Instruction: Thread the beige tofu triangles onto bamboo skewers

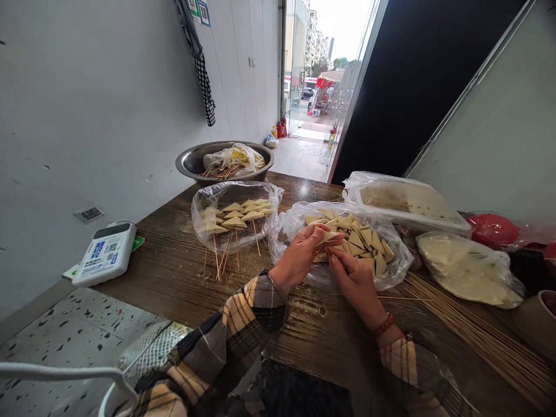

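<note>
My left hand (299, 256) pinches a pale beige triangular piece (329, 236) above a plastic bag of loose triangles (355, 238). Close beside it, my right hand (356, 284) has its fingers pressed together on a thin wooden skewer, whose length sticks out to the right (406, 299) from behind the hand. The skewer's tip at the piece is hidden by the fingers. To the left, skewered triangles (243, 215) lie in another clear bag (202, 207), with their sticks pointing toward me. Many bare skewers (473, 330) lie in a bundle at the right.
A metal basin (185, 165) with bagged skewers stands at the back left. A white scale-like device (106, 255) sits at the left edge. At the right are a covered tray (406, 202), a bag of pale sheets (469, 267) and a red bundle (493, 230).
</note>
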A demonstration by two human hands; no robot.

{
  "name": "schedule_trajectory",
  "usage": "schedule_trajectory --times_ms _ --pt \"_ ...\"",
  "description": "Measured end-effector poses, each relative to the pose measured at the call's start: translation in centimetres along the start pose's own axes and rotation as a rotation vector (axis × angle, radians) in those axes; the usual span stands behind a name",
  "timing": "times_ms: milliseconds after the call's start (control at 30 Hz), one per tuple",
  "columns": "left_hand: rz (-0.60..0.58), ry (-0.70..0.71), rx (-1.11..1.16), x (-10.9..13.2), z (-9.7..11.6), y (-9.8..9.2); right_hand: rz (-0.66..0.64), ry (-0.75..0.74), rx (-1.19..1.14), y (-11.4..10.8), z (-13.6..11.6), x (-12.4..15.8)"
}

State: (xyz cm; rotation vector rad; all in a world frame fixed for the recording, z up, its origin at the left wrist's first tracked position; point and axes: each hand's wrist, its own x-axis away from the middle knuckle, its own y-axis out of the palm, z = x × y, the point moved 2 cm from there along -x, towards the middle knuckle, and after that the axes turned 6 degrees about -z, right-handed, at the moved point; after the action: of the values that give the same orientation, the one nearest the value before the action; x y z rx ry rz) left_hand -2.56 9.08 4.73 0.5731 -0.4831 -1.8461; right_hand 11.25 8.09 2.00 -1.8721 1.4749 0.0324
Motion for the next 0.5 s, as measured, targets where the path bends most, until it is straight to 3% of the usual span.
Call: schedule_trajectory --times_ms 500 --pt "0.019 0.023 0.085 -0.13 0.35 -0.51 -0.012 -0.013 -0.049 -0.13 -0.32 -0.01"
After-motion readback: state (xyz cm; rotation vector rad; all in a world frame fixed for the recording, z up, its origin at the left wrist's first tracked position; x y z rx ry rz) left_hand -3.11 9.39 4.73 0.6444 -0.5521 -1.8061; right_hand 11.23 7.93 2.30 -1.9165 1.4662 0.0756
